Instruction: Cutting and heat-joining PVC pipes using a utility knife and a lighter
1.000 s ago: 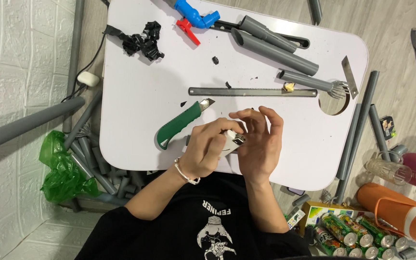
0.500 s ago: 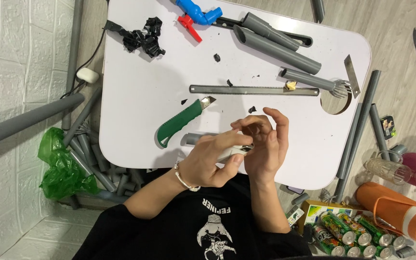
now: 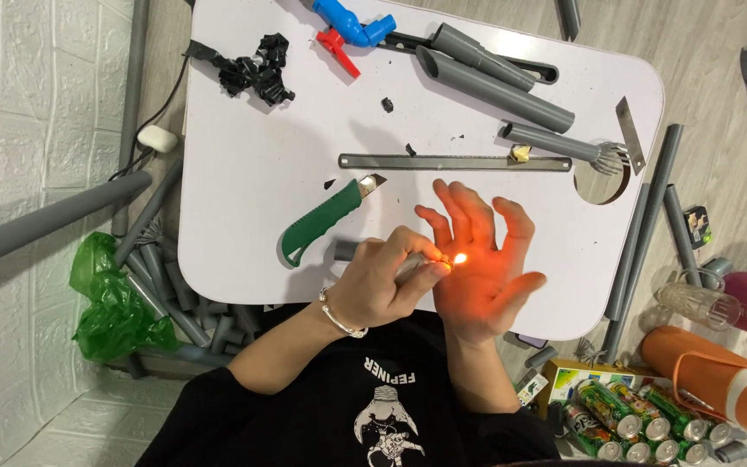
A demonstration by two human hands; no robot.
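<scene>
The left hand [image 3: 382, 290] now pinches a lit slim silver lighter [image 3: 414, 266]; the right hand [image 3: 482, 264], earlier curled beside it, spreads open behind the flame.

Lit lighter [image 3: 415, 265] beside open right hand [image 3: 482, 264]

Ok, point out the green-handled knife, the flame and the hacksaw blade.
green-handled knife [image 3: 322, 223]: head view, middle of handle.
flame [image 3: 459, 258]: head view, bright centre.
hacksaw blade [image 3: 451, 162]: head view, mid-length of the strip.
</scene>
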